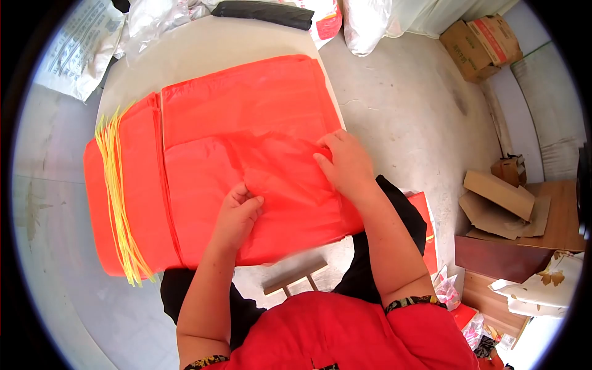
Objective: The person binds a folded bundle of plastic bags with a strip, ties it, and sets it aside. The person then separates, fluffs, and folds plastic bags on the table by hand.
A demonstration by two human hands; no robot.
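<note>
A stack of red plastic sheets (216, 98) lay across the pale worktop (203, 46), reaching past its near edge towards the person's lap. The top sheet was wrinkled and raised into soft folds in the middle and towards the right, while the far part lay flatter.

The left hand (237, 216) was at the near middle of the red plastic sheets, its fingers curled and its thumb close to them beside a fold — whether they were closed on the plastic could not be told. The right hand (346, 163) was at the right edge of the stack, palm down, its thumb and forefinger spread apart over the top sheet.

A bundle of thin yellow strips (117, 197) ran lengthwise, from the far side to the near side, over the left end of the stack, overhanging the near edge. Between the yellow strips and the hands, a narrow line of layered edges crossed the red plastic.

At the far end of the worktop lay a dark roll (263, 13), near some white plastic bags (151, 21); a printed white sack (83, 46) stood to the left. On the right, well apart from the worktop, were a closed cardboard box (481, 48) against the wall and, nearer the person, an opened cardboard piece (502, 203) on a dark red box (499, 256).
</note>
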